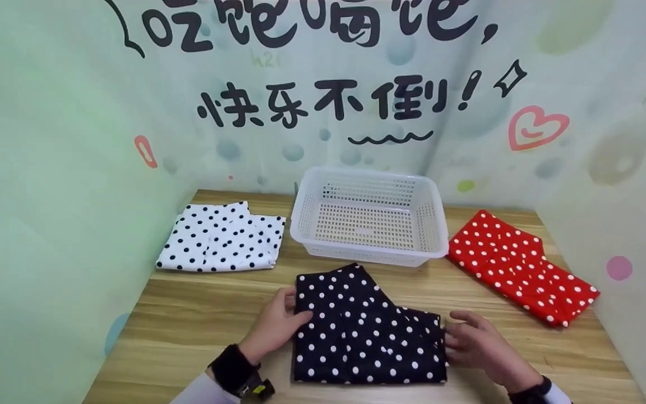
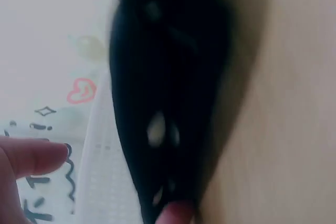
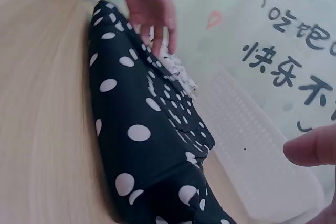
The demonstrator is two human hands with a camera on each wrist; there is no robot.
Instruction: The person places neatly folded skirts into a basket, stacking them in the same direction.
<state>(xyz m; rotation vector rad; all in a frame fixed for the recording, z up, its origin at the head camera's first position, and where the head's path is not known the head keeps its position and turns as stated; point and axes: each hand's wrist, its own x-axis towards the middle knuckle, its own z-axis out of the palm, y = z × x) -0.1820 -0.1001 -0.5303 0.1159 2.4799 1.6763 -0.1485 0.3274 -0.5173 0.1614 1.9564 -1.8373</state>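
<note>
Folded black shorts with white dots [image 1: 365, 331] lie flat in the middle of the table front. At their left edge is my left hand [image 1: 271, 328], its thumb over the fabric's margin; in the right wrist view its fingers [image 3: 149, 14] look straight and loose. My right hand [image 1: 483, 348] is at the right edge, fingertips against or just beside the fabric. In the right wrist view the right thumb [image 3: 315, 145] stands apart from the black shorts [image 3: 139, 132]. The left wrist view is blurred; there the left thumb [image 2: 42, 156] is off the dark cloth [image 2: 168, 87].
Behind the black shorts stands a white plastic basket [image 1: 368, 255]. Folded white shorts with black dots [image 1: 219, 238] lie at the back left, and folded red shorts with white dots [image 1: 519, 266] at the right. A printed curtain [image 1: 323, 146] encloses the wooden table [image 1: 216, 303].
</note>
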